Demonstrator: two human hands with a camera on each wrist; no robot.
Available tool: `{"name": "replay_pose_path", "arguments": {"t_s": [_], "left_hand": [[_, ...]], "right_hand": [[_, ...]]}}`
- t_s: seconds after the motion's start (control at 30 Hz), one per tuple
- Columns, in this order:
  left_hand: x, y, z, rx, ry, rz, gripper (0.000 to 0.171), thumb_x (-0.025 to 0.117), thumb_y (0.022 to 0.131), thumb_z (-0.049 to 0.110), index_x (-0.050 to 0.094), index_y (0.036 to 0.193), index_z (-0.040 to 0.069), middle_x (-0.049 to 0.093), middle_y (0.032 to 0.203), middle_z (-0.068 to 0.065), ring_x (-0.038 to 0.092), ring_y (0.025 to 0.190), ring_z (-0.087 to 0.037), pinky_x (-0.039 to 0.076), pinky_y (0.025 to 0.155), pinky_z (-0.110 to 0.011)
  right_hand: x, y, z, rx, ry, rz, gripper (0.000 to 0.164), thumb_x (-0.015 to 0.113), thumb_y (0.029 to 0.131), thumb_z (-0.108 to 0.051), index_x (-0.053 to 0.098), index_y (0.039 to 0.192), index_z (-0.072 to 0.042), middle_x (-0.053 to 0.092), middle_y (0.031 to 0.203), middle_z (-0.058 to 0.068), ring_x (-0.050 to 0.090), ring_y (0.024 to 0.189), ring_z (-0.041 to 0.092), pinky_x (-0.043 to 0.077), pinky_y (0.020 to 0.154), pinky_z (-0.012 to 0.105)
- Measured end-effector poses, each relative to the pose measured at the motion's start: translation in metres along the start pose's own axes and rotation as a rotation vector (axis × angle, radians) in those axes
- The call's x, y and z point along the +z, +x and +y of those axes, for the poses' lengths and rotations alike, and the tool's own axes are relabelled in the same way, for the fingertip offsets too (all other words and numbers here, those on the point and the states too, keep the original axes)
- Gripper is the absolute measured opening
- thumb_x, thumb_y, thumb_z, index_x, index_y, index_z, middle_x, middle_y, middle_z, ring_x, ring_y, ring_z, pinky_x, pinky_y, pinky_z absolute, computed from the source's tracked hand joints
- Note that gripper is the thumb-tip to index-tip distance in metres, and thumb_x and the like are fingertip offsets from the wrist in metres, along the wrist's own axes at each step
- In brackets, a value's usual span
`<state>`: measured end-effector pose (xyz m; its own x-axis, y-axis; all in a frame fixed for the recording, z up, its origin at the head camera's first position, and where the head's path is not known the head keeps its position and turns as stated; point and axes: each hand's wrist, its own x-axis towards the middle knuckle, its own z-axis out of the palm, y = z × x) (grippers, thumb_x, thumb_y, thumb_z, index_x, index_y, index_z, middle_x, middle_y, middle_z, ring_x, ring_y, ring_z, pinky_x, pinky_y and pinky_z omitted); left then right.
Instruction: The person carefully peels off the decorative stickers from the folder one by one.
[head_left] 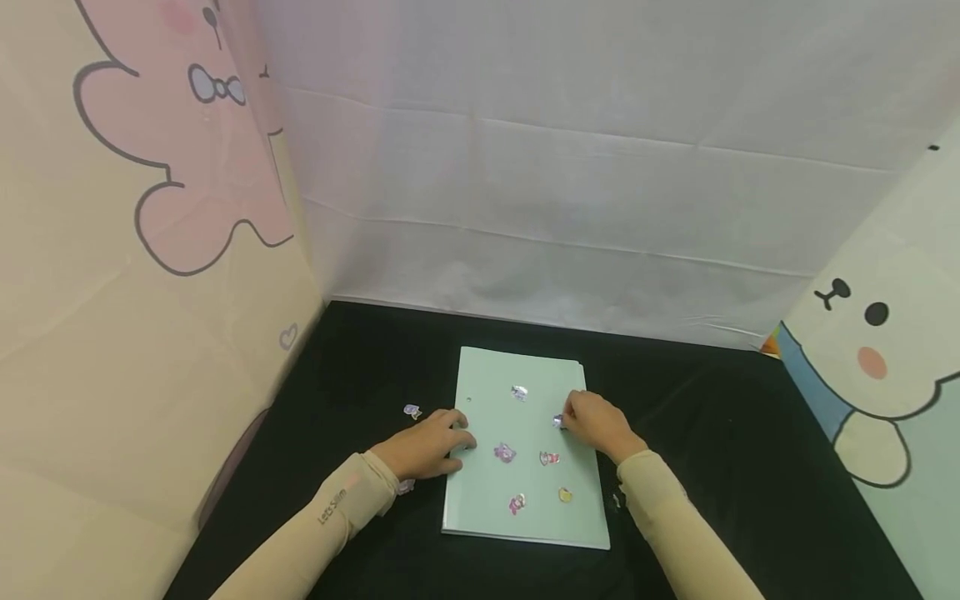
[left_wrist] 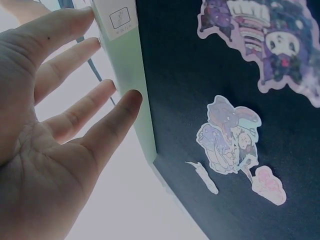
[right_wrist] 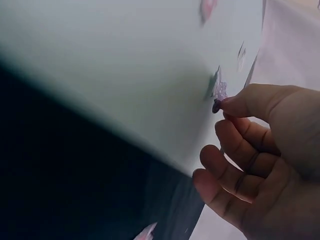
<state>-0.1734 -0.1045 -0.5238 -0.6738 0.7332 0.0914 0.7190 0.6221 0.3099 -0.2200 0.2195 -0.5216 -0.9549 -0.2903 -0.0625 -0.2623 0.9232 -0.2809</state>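
A pale green binder (head_left: 487, 492) lies on the black table, several small cartoon stickers on its cover, among them a red-and-white one (head_left: 550, 458) and a yellow one (head_left: 565, 494). With thumb and index finger my right hand (head_left: 597, 423) pinches a purple sticker (right_wrist: 218, 95) over the cover's right side; part of it is hidden by the fingertips. My left hand (head_left: 422, 443) touches the binder's left edge, its fingers spread and relaxed. In the left wrist view those fingers stand by the green spine (left_wrist: 127, 70), holding nothing.
Left of the binder, loose stickers lie on the black cloth (head_left: 367, 358), including a purple cluster (left_wrist: 227, 135) and a pink one (left_wrist: 269, 186). Another sticker (right_wrist: 146, 233) lies off the binder's right side. A white curtain (head_left: 562, 192) hangs behind the table; printed cloths flank it.
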Motion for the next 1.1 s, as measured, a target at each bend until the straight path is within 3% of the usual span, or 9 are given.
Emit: {"name": "replay_pose_path", "arguments": {"t_s": [0.63, 1.1], "left_hand": [[-0.004, 0.001, 0.002, 0.012, -0.002, -0.002, 0.031, 0.077, 0.09, 0.015, 0.071, 0.119, 0.01, 0.058, 0.126, -0.014, 0.055, 0.115, -0.03, 0.051, 0.093, -0.038], [-0.003, 0.001, 0.002, 0.011, -0.014, -0.007, 0.031, 0.076, 0.09, 0.015, 0.071, 0.12, 0.01, 0.058, 0.127, -0.014, 0.055, 0.115, -0.029, 0.051, 0.093, -0.037]], "right_hand": [[-0.021, -0.038, 0.079, 0.07, -0.05, 0.027, 0.005, 0.06, 0.093, -0.005, 0.064, 0.092, -0.002, 0.057, 0.081, 0.005, 0.051, 0.068, 0.019, 0.048, 0.06, 0.039], [-0.032, -0.052, 0.09, 0.089, -0.06, 0.025, 0.007, 0.063, 0.092, -0.006, 0.064, 0.097, -0.001, 0.06, 0.087, 0.008, 0.055, 0.071, 0.022, 0.052, 0.065, 0.047]]}}
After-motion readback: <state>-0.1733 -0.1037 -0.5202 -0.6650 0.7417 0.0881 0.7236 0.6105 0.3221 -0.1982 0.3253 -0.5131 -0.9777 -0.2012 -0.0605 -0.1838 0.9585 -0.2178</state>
